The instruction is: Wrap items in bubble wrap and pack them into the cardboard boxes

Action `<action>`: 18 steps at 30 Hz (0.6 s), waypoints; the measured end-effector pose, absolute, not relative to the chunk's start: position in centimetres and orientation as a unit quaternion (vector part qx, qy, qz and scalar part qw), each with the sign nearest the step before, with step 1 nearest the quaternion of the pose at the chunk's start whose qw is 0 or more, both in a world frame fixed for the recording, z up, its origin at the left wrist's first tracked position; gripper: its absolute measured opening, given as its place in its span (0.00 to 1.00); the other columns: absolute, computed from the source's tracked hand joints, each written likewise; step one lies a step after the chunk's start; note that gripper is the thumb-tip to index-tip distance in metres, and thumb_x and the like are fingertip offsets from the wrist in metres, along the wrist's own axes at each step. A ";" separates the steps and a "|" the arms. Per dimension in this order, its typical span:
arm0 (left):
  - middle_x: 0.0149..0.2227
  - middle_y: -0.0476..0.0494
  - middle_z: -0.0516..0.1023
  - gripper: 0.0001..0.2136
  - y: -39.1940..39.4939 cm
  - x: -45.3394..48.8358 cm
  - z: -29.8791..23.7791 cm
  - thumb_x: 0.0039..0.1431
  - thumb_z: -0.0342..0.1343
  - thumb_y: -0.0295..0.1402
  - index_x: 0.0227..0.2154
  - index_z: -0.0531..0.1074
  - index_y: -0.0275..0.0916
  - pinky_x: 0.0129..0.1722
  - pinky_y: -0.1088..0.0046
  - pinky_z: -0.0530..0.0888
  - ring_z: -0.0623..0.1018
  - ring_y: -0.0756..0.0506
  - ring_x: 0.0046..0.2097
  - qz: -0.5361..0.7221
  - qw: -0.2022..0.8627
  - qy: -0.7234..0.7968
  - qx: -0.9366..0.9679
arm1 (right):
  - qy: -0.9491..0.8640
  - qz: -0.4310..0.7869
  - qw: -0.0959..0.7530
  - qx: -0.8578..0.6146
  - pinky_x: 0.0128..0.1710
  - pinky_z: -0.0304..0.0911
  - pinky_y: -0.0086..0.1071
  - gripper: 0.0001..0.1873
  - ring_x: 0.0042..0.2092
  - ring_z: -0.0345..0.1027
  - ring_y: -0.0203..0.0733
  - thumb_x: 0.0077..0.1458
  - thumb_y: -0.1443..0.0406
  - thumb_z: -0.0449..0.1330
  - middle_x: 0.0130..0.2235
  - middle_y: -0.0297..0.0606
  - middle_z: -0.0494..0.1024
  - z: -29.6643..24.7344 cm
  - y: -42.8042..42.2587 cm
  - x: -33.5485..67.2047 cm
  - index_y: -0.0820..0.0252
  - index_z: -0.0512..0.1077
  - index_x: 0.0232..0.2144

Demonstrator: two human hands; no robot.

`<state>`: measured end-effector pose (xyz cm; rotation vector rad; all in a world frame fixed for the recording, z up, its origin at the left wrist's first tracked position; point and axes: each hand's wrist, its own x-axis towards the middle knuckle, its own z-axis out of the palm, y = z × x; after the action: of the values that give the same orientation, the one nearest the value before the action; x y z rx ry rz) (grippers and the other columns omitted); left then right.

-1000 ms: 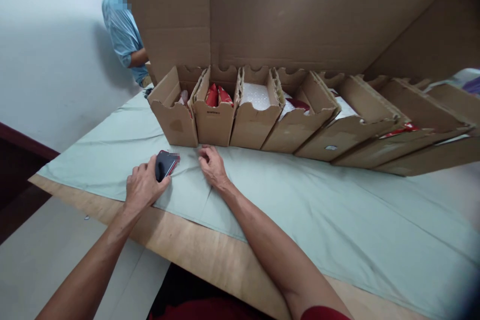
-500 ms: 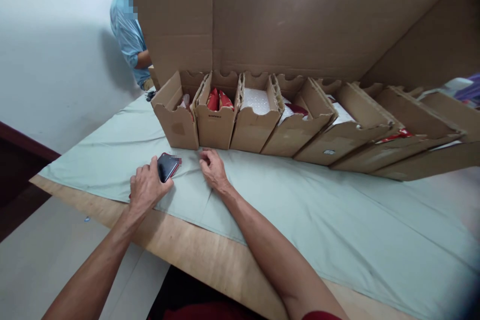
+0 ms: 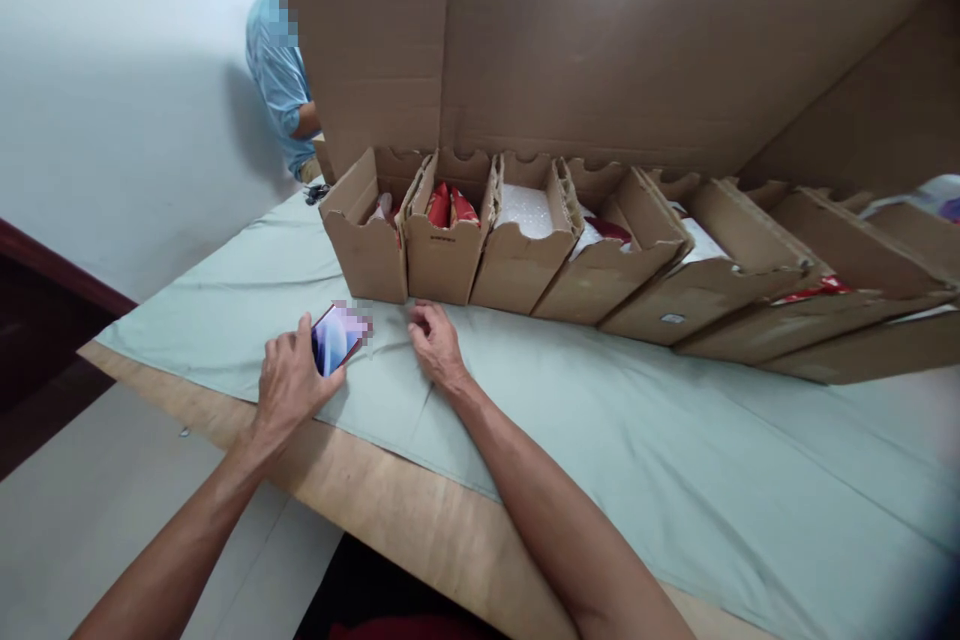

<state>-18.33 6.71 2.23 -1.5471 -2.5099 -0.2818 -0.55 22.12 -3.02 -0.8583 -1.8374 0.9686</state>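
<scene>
A smartphone (image 3: 335,340) with a reddish edge is gripped at its near side by my left hand (image 3: 289,370), thumb below and fingers above. Its screen glows purple and blue, and pixelated blocks cover the far edge. To the right, my right hand (image 3: 437,345) rests on the pale green cloth (image 3: 600,420), fingers loosely bent and a gap between thumb and forefinger. Nothing shows in it. Just beyond its fingertips stands a cardboard bin (image 3: 442,265) with red packets (image 3: 452,208) inside.
Several cardboard bins stand in a row before a tall cardboard panel (image 3: 585,40); one holds bubble wrap (image 3: 520,210). A person in a light blue shirt (image 3: 274,60) is partly hidden behind the panel at the left. The table's wooden edge (image 3: 360,485) runs along the near side.
The phone's screen has gone from dark to lit. My view has shifted a little, so the bins appear slightly further right and lower. Both hands keep nearly the same pose.
</scene>
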 end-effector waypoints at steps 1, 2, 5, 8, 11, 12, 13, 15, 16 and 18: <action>0.50 0.22 0.74 0.41 6.5 -18.5 2.2 0.56 0.57 0.42 0.68 0.55 0.22 0.53 0.51 0.70 0.72 0.27 0.53 -0.114 0.108 -0.837 -0.523 | -0.737 0.389 0.433 -0.343 0.54 0.70 0.41 0.13 0.55 0.72 0.48 0.54 0.70 0.56 0.52 0.46 0.77 -3.0 22.1 -0.5 0.58 0.76 0.40; 0.51 0.21 0.73 0.41 6.2 -18.8 2.1 0.56 0.57 0.41 0.68 0.54 0.21 0.54 0.50 0.70 0.72 0.26 0.53 -0.132 0.128 -0.830 -0.526 | -0.737 0.391 0.434 -0.341 0.54 0.70 0.41 0.12 0.54 0.72 0.48 0.54 0.70 0.56 0.51 0.47 0.77 -3.0 22.1 -0.5 0.58 0.76 0.40; 0.55 0.20 0.70 0.40 5.4 -19.6 2.2 0.59 0.55 0.42 0.69 0.51 0.22 0.56 0.48 0.69 0.69 0.26 0.56 -0.171 0.171 -0.815 -0.527 | -0.734 0.396 0.437 -0.337 0.53 0.70 0.42 0.12 0.53 0.72 0.48 0.54 0.69 0.57 0.51 0.46 0.77 -3.0 22.2 -0.5 0.57 0.76 0.40; 0.56 0.20 0.69 0.41 5.0 -20.0 2.5 0.60 0.54 0.43 0.69 0.49 0.24 0.58 0.46 0.68 0.69 0.26 0.57 -0.181 0.190 -0.805 -0.532 | -0.731 0.400 0.439 -0.336 0.53 0.71 0.43 0.12 0.53 0.72 0.48 0.54 0.69 0.57 0.52 0.46 0.77 -3.1 22.3 -0.5 0.57 0.76 0.40; 0.56 0.20 0.69 0.40 5.1 -20.0 2.7 0.61 0.54 0.42 0.69 0.48 0.22 0.59 0.46 0.67 0.70 0.27 0.56 -0.179 0.196 -0.798 -0.541 | -0.730 0.401 0.440 -0.335 0.52 0.71 0.43 0.12 0.53 0.72 0.49 0.55 0.69 0.56 0.52 0.47 0.77 -3.1 22.3 -0.5 0.57 0.76 0.40; 0.56 0.20 0.69 0.40 5.2 -20.0 2.7 0.61 0.54 0.41 0.69 0.48 0.22 0.59 0.46 0.67 0.70 0.27 0.56 -0.178 0.196 -0.799 -0.540 | -0.730 0.402 0.440 -0.335 0.52 0.71 0.43 0.12 0.53 0.73 0.49 0.55 0.68 0.56 0.52 0.47 0.77 -3.1 22.3 -0.5 0.57 0.76 0.40; 0.56 0.20 0.69 0.40 5.3 -20.0 2.7 0.61 0.54 0.41 0.69 0.48 0.22 0.59 0.46 0.67 0.70 0.27 0.56 -0.179 0.194 -0.801 -0.537 | -0.730 0.402 0.440 -0.335 0.52 0.71 0.43 0.12 0.53 0.73 0.48 0.55 0.68 0.56 0.52 0.46 0.77 -3.1 22.3 -0.5 0.57 0.77 0.40; 0.56 0.21 0.69 0.40 5.3 -20.0 2.7 0.61 0.54 0.41 0.69 0.48 0.23 0.59 0.46 0.67 0.70 0.27 0.56 -0.182 0.189 -0.807 -0.530 | -0.730 0.403 0.440 -0.335 0.52 0.71 0.42 0.12 0.53 0.72 0.48 0.54 0.68 0.57 0.51 0.45 0.77 -3.1 22.4 -0.5 0.56 0.76 0.40; 0.57 0.21 0.69 0.40 5.3 -20.0 2.7 0.61 0.54 0.41 0.69 0.48 0.23 0.59 0.46 0.67 0.69 0.27 0.57 -0.185 0.185 -0.809 -0.527 | -0.729 0.403 0.440 -0.335 0.52 0.71 0.42 0.12 0.54 0.72 0.48 0.54 0.68 0.57 0.51 0.45 0.77 -3.1 22.4 -0.4 0.56 0.76 0.40; 0.57 0.20 0.68 0.40 5.2 -20.1 2.6 0.60 0.54 0.42 0.69 0.49 0.23 0.59 0.46 0.67 0.69 0.26 0.57 -0.189 0.181 -0.812 -0.522 | -0.729 0.404 0.439 -0.336 0.52 0.71 0.42 0.11 0.53 0.72 0.48 0.54 0.68 0.57 0.52 0.45 0.77 -3.1 22.4 -0.5 0.56 0.76 0.39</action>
<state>-20.12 5.22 2.57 -1.4743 -2.2927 -0.5326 -0.46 22.39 -3.12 -0.8357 -1.8100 1.0036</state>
